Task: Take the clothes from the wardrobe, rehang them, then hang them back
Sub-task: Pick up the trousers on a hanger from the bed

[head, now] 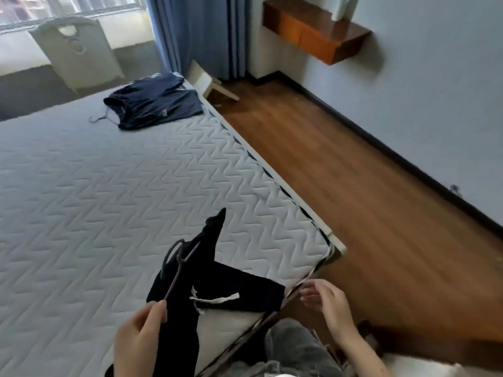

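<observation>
Black trousers (234,287) with a white drawstring lie across the near corner of the mattress (109,186), one leg hanging over the edge. My left hand (138,338) grips a thin grey hanger (177,270) by one end, its hook lifted above the trousers. My right hand (326,297) hovers past the mattress corner with loosely curled fingers, holding nothing. A dark navy garment (155,103) on another hanger lies at the far side of the mattress.
Wooden floor (353,172) runs along the right of the bed. A brown wall shelf (315,31) hangs at the top right. Blue curtains (196,34) and a white laundry basket (76,53) stand by the window.
</observation>
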{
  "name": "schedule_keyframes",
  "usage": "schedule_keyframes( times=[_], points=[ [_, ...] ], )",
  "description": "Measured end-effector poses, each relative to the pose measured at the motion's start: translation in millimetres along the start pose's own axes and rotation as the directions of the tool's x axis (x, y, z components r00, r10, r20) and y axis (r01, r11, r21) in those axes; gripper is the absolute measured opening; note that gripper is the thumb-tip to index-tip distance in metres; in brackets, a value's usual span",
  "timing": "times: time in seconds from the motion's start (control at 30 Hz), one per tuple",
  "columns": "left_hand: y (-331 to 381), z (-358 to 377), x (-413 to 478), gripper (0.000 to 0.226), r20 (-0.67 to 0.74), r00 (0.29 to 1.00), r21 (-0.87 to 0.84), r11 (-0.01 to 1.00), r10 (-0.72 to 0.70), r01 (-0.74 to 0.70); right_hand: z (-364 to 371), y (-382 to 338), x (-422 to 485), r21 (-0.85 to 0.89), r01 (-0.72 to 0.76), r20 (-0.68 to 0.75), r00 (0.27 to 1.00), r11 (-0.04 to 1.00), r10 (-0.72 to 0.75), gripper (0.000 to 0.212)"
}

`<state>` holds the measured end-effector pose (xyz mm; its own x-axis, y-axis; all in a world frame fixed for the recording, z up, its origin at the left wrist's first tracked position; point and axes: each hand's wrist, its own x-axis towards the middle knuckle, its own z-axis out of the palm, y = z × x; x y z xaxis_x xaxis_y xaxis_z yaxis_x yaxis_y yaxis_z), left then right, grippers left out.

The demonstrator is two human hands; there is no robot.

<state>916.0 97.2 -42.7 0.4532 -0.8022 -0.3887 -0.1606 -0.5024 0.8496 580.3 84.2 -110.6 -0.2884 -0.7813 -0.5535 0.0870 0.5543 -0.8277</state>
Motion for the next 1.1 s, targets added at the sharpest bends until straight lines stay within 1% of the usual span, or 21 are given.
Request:
schedule_keyframes(
  times=[0.07, 0.2, 0.33, 0.47, 0.53, 0.63, 0.7, 0.8, 0.9, 1.0, 1.1],
  points=[
    [18, 17, 5, 0.031, 0.076, 0.995, 0.034, 0.997, 0.064, -0.067, -29, 1, -1, 0.035, 0.001, -0.081, 0.997, 0.999, 0.002, 0.033],
    [67, 73, 19, 0.031, 0.206, 0.967, 0.012, 0.988, 0.149, -0.155, -80, -6, 8, 0.123, 0.032, -0.218, 0.976, 0.992, -0.004, 0.033],
    [124, 165, 19, 0.033, 0.344, 0.909, 0.024, 0.966, 0.234, -0.258, -140, -16, 28, 0.191, 0.06, -0.332, 0.943, 0.98, 0.007, 0.032],
    [161, 274, 16, 0.033, 0.397, 0.879, 0.081, 0.944, 0.263, -0.319, -209, -22, 70, 0.237, 0.039, -0.393, 0.918, 0.971, 0.059, 0.029],
    [172, 331, 15, 0.032, 0.403, 0.88, 0.125, 0.938, 0.251, -0.324, -248, -29, 96, 0.244, 0.015, -0.404, 0.911, 0.97, 0.088, 0.029],
    [186, 408, 9, 0.032, 0.399, 0.896, 0.169, 0.944, 0.197, -0.283, -304, -49, 137, 0.21, -0.042, -0.389, 0.913, 0.977, 0.123, 0.028],
    [195, 450, 5, 0.033, 0.403, 0.902, 0.19, 0.949, 0.157, -0.251, -336, -71, 169, 0.189, -0.049, -0.363, 0.924, 0.981, 0.116, 0.028],
    [208, 496, 1, 0.031, 0.358, 0.931, 0.243, 0.956, 0.067, -0.163, -375, -112, 222, 0.158, -0.061, -0.325, 0.939, 0.986, 0.11, 0.027],
    [223, 527, 6, 0.031, 0.282, 0.959, 0.204, 0.978, -0.01, -0.05, -396, -154, 280, 0.143, -0.027, -0.271, 0.96, 0.989, 0.065, 0.028],
    [239, 565, 18, 0.034, 0.203, 0.979, 0.168, 0.985, 0.0, -0.035, -408, -191, 341, 0.102, 0.006, -0.189, 0.982, 0.995, 0.014, 0.028],
    [268, 615, 38, 0.031, 0.141, 0.989, 0.147, 0.987, 0.045, -0.066, -422, -225, 408, 0.023, 0.035, -0.093, 0.995, 0.999, -0.033, 0.028]
  ],
)
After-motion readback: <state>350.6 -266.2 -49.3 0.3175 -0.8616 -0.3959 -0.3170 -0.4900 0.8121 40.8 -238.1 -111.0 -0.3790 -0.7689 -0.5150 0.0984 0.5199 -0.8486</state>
